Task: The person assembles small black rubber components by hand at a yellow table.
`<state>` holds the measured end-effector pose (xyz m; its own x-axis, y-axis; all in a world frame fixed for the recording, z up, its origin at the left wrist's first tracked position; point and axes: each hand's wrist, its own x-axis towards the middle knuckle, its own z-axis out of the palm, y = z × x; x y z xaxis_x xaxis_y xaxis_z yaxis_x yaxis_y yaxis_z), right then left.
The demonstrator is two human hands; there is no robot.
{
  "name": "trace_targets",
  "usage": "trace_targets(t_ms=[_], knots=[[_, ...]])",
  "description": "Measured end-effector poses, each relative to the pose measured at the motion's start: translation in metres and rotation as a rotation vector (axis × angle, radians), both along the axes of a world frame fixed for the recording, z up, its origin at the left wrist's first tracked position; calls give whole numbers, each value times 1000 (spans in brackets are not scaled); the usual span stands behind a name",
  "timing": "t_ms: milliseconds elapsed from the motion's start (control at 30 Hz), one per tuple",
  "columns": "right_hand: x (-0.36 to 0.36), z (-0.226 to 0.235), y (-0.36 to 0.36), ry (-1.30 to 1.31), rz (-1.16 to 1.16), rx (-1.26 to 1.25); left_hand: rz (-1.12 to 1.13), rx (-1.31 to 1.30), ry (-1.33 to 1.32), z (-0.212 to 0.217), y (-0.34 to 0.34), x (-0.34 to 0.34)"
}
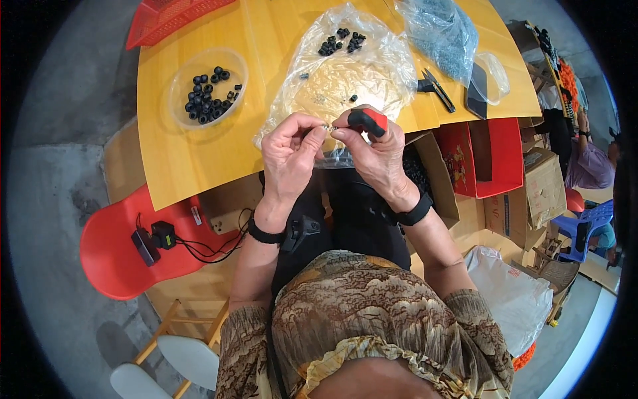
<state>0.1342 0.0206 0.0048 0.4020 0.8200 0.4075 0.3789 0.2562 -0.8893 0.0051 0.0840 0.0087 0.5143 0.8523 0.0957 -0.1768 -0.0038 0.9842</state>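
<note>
A: Tiny pale part (326, 126) pinched dead centre, just above the near edge of the yellow table (179, 153); too small to tell its kind.

B: Caught between thumb and forefinger of the left hand (289, 149), fingers closed right down on it; met from the other side by the right hand (375, 153), fingertips also shut tight at the same spot.

A: Capped on that right hand's forefinger, a red-and-black finger guard (367, 120); black bands on both wrists.

B: Directly behind the hands, a crumpled clear plastic bag (345, 66) spread open on the table; small cluster of black rings (341, 41) at its far end, one or two strays nearer.

A: Off to the left, a clear round dish (178, 106) with a heap of similar black rings inside; well apart from the hands.

B: Beyond that, corner of a red mesh basket (166, 16) at the far left edge of the table.

A: To the right, black snips (435, 86) lying flat beside a bag of dark grey small parts (442, 33); further right, open red cardboard box (492, 156) below table level.

B: Lower left, red chair (113, 259) carrying a black charger and cables.
</note>
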Motion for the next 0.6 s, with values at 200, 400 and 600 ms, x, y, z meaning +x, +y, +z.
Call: trace_targets(t_ms=[200, 400, 600], knots=[[-3, 6, -5, 290, 100, -93, -37, -66, 20, 5, 0, -2], [1, 3, -5, 316, 138, -60, -113, -57, 62, 9, 2, -3], [-1, 2, -3, 185, 47, 69, -145, -152, 51, 8, 2, -1]])
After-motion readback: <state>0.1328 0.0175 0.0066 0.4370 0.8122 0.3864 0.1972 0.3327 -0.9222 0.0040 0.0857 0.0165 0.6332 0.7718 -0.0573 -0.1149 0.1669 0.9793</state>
